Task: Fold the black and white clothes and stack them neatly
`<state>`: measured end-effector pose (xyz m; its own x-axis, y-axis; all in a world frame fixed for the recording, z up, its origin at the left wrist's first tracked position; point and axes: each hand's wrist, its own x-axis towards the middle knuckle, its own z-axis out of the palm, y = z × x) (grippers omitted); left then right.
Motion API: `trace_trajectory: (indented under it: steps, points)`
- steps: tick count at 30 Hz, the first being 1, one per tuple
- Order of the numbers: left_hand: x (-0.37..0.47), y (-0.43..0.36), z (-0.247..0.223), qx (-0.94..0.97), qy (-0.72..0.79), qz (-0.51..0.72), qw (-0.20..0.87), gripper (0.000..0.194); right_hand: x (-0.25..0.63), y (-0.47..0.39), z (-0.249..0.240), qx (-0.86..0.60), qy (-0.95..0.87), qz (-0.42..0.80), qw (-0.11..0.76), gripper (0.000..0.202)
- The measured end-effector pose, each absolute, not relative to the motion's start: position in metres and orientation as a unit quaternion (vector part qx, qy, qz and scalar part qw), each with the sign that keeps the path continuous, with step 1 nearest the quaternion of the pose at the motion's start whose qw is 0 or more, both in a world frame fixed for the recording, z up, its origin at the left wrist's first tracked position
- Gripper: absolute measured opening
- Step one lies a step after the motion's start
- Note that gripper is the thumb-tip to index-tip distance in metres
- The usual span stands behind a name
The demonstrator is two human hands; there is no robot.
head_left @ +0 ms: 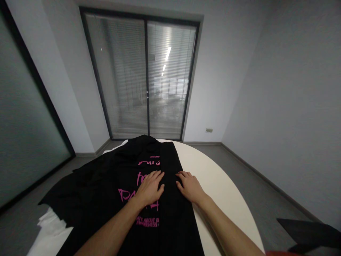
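A black garment with pink lettering lies spread over a round white table. Its right side is folded inward as a long strip that covers part of the lettering. My left hand rests on the lettering just left of the strip's edge, fingers apart and palm down. On the strip's outer right edge lies my right hand, its fingers spread and touching the cloth. Neither hand grips anything.
White cloth hangs from under the garment at the lower left. A dark object is at the lower right, beyond the table's edge. Glass doors with blinds stand beyond the table, and a socket is on the wall.
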<state>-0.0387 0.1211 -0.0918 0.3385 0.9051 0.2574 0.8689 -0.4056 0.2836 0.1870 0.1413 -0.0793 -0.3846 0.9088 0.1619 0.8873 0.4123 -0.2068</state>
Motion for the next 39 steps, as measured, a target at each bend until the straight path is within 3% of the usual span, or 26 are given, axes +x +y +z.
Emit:
trace_trajectory:
  steps: [13,19,26,39]
  points:
    - [-0.042,0.125,-0.096,0.816,0.541,0.192,0.069,0.056,0.148,0.208,-0.055,-0.625,-0.773,0.033,0.103,0.026]
    - [-0.042,0.126,-0.09,0.816,0.545,0.174,0.086,0.058,0.107,0.27,-0.048,-0.611,-0.785,0.024,0.098,0.03]
    - [-0.044,0.13,-0.093,0.816,0.54,0.184,0.086,0.058,0.084,0.314,-0.057,-0.56,-0.827,0.007,0.047,0.05]
    - [-0.041,0.131,-0.088,0.817,0.532,0.201,0.097,0.057,0.081,0.338,-0.065,-0.587,-0.806,-0.064,0.042,0.045]
